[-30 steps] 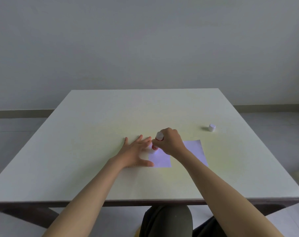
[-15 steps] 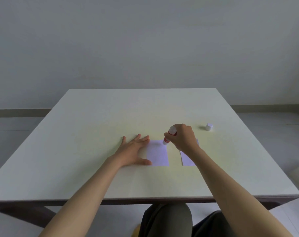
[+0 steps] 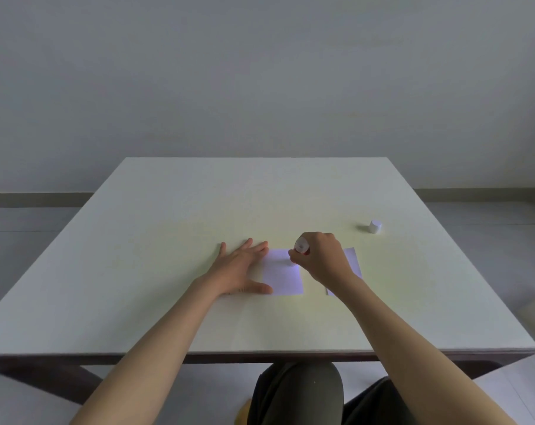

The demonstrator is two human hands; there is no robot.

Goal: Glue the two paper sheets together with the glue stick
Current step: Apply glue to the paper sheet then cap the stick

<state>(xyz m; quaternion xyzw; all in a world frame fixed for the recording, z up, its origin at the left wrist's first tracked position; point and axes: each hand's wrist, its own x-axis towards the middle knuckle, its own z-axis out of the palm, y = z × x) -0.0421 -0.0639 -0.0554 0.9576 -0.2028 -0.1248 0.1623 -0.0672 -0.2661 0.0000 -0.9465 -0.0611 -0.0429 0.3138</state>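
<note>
Left hand (image 3: 240,271) lay flat, fingers spread, on the left paper sheet (image 3: 283,276), while the right hand (image 3: 323,260) gripped the glue stick (image 3: 301,246) at that sheet's far right corner.

Glue stick (image 3: 301,247): red body with white end, uncapped, tilted, gripped in the fist of the right hand (image 3: 323,259); lower tip meets the far right corner of the left paper sheet (image 3: 283,276)

Left paper sheet: pale, rectangular, flat on the tabletop (image 3: 260,194), left edge pinned under the flat left hand (image 3: 243,268)

Right paper sheet (image 3: 353,262): same pale colour, flat, just beside the first with a gap between, largely hidden by the right hand and wrist

Cap (image 3: 375,226): white, standing well apart, far right of both sheets
</note>
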